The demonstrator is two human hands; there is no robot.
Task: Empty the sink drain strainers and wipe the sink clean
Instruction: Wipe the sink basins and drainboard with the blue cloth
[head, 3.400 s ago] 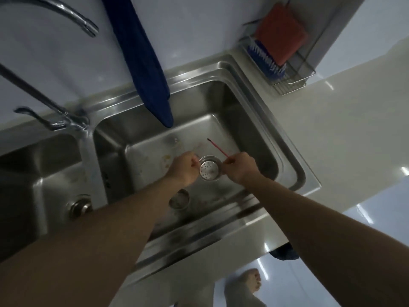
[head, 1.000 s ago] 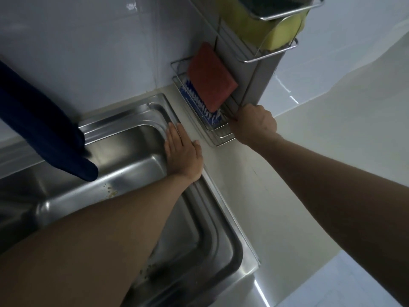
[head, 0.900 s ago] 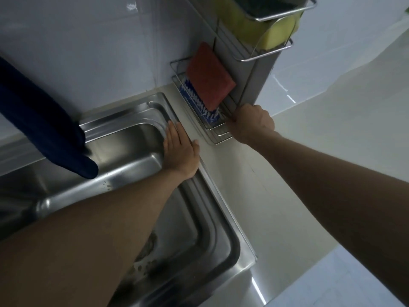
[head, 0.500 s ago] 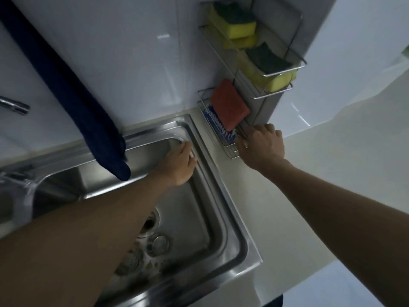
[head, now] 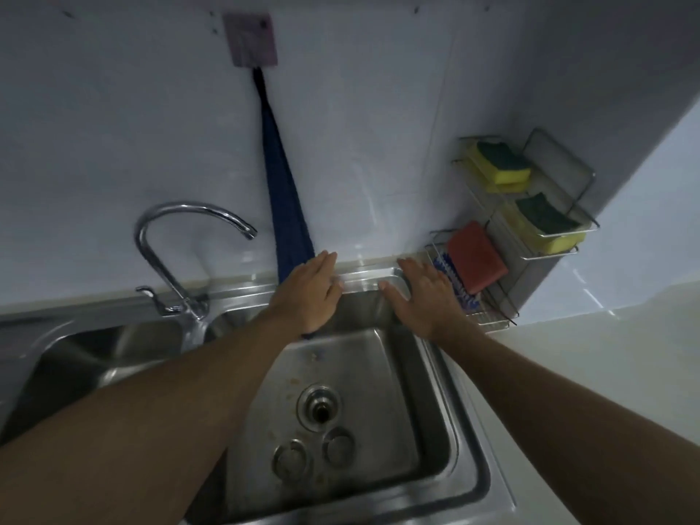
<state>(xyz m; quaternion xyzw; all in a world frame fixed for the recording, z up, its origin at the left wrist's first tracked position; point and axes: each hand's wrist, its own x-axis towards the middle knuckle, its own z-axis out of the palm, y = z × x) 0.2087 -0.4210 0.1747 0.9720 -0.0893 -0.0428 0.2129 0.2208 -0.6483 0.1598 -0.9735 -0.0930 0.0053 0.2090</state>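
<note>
Tiled wall (head: 378, 126), steel sink (head: 475, 479) | two strainers (head: 291, 458) lie loose on basin floor beside open drain (head: 320, 405) | left hand (head: 307, 293), right hand (head: 424, 297) flat, empty, at back rim | likely choosing towel (head: 284, 206) to wipe

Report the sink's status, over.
Open, flat at sink rim: left hand, right hand. Two strainers loose in basin beside open drain. Hanging blue towel by left hand.
</note>
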